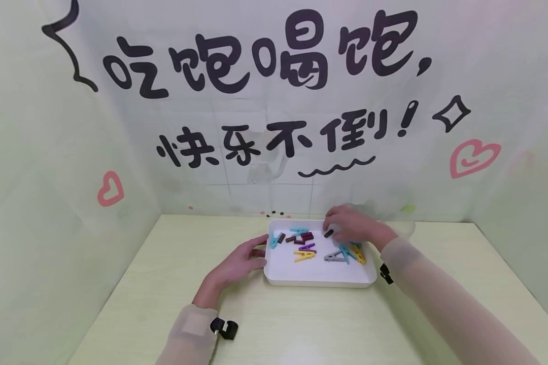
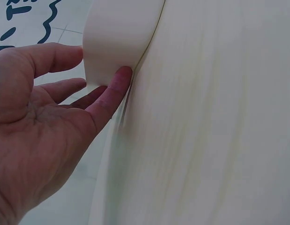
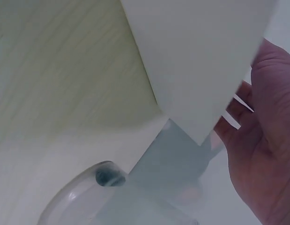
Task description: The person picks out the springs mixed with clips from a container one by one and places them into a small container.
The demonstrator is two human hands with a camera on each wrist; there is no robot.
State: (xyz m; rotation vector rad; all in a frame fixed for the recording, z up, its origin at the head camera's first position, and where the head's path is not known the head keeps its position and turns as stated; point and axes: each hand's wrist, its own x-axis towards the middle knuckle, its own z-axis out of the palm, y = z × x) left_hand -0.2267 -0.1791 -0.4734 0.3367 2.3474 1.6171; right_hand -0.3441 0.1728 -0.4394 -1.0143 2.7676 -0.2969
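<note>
A white rectangular tray (image 1: 319,278) stands on the table with small clips and dark ribbed pieces inside. My left hand (image 1: 242,261) touches the tray's left wall; in the left wrist view, its fingertips (image 2: 122,77) rest against the outside with the fingers fairly straight. Over the back right part of the tray reaches my right hand (image 1: 353,225). A small dark brown piece (image 1: 329,233) lies at its fingertips, and whether they pinch it I cannot tell. In the right wrist view the tray's wall (image 3: 191,61) hides most of the right hand's fingers.
Yellow (image 1: 305,256), purple (image 1: 308,248) and grey (image 1: 334,257) clips lie in the tray, with teal ones (image 1: 345,252) and maroon pieces (image 1: 307,236). A clear rounded object (image 3: 74,197) stands behind the tray's right side. Printed curtains (image 1: 274,101) enclose the table.
</note>
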